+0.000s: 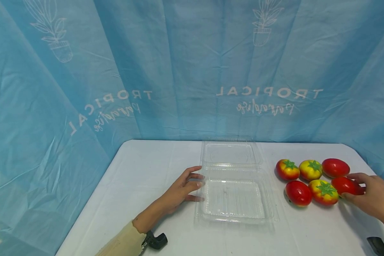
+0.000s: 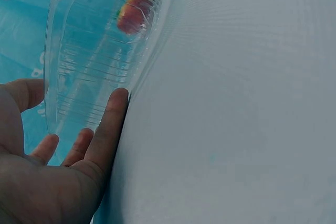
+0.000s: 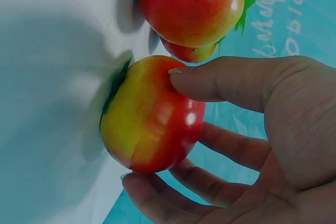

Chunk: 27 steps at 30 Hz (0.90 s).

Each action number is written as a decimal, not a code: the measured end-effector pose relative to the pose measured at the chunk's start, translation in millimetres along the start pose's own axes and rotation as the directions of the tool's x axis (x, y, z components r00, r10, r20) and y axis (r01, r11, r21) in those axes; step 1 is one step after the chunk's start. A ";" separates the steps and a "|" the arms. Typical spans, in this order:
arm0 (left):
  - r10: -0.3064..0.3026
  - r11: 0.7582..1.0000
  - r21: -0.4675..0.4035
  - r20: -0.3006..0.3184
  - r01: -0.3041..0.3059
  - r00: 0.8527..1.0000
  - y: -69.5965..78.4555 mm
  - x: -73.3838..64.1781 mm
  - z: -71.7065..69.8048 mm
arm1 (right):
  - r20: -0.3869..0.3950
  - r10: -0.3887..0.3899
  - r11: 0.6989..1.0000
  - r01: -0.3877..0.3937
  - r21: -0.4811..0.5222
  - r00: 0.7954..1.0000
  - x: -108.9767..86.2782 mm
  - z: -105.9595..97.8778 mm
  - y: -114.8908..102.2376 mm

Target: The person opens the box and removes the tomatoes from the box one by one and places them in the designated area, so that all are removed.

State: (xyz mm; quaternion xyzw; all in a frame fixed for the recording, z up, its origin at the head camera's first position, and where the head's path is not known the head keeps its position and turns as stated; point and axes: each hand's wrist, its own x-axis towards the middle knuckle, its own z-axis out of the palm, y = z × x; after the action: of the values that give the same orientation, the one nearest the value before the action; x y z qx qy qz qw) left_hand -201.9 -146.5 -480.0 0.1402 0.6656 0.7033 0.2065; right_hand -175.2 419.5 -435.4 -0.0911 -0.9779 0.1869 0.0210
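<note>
My left hand (image 1: 179, 191) is at the left side of a clear plastic clamshell container (image 1: 238, 219), which lies unfolded with its lid (image 1: 230, 153) towards the back. In the left wrist view, the fingers (image 2: 107, 124) spread loosely along the container's side wall, and some fingertips touch it. At the table's right, my right hand (image 1: 376, 195) holds a red-and-yellow tomato (image 3: 152, 114) between thumb and fingers. Its green leafy top faces the tabletop in the right wrist view. From the head view, only the tomato's red side shows.
Several more tomatoes sit close together left of the right hand, among them a yellow one (image 1: 310, 170) and red ones (image 1: 298, 193). A white cloth covers the table (image 1: 147, 167). Blue printed curtain (image 1: 192, 71) hangs behind and beside it.
</note>
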 end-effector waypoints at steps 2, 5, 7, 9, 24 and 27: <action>-0.001 1.000 -0.001 -0.004 0.001 1.000 -0.4 0.1 -0.2 | 0.002 0.000 1.000 0.000 0.000 1.000 0.7 -0.2 -0.1; -0.003 1.000 0.000 -0.010 0.003 1.000 -0.4 0.2 -0.5 | -0.001 -0.001 1.000 0.001 -0.006 1.000 1.0 -0.3 0.3; -0.004 1.000 -0.004 -0.014 0.004 1.000 0.3 -0.2 -0.5 | -0.011 -0.001 1.000 0.000 -0.011 1.000 0.6 0.1 0.9; -0.006 1.000 -0.004 -0.016 0.006 1.000 1.2 -0.5 -0.4 | -0.022 -0.001 1.000 0.000 -0.015 1.000 0.2 -0.3 1.4; 0.022 0.993 0.120 -0.085 -0.011 0.996 14.5 -4.5 -12.6 | -0.152 -0.015 0.999 0.009 -0.040 0.988 -8.2 -7.2 -16.4; 0.061 0.973 0.229 -0.111 -0.034 0.992 20.2 -5.5 -17.6 | -0.170 -0.019 0.998 0.010 -0.055 0.985 -9.2 -6.7 -20.8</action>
State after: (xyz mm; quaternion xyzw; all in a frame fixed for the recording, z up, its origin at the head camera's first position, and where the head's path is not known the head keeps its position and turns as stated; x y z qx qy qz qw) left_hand -207.5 -165.1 -460.8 0.1371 0.7490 0.6345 0.1327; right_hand -169.2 401.1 -421.5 -0.1004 -0.9778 0.1518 0.1035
